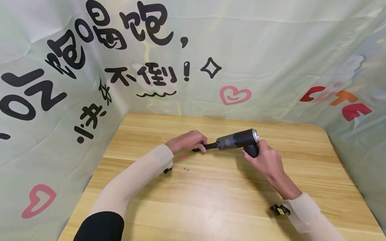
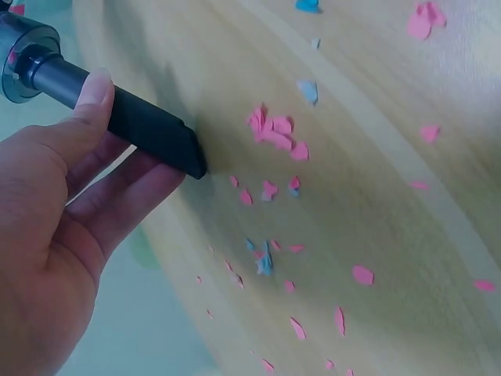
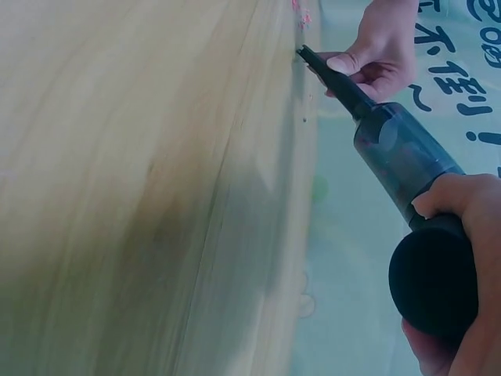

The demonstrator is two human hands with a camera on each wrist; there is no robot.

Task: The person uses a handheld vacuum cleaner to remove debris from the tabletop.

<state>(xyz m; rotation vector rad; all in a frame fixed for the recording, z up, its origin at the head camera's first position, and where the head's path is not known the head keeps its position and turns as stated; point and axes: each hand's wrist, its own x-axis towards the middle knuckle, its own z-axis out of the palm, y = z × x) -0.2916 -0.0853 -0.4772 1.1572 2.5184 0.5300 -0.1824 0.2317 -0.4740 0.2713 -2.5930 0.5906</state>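
Note:
A black handheld vacuum (image 1: 243,138) with a clear dust cup (image 3: 403,149) is held above the wooden table. My right hand (image 1: 267,160) grips its handle, the thumb and fingers curled around it. With thumb and fingers my left hand (image 2: 59,211) pinches the flat black nozzle (image 2: 153,129), whose tip points down at the left. Pink paper scraps (image 2: 278,133) and a few blue scraps (image 2: 264,258) lie scattered on the tabletop beside the nozzle tip. Some bits show inside the cup in the right wrist view.
The wooden table (image 1: 205,201) is enclosed by printed fabric walls (image 1: 265,60) with black lettering and hearts. A small black device with a yellow label (image 1: 280,210) is at the right sleeve, and another dark piece (image 1: 167,170) shows under the left sleeve.

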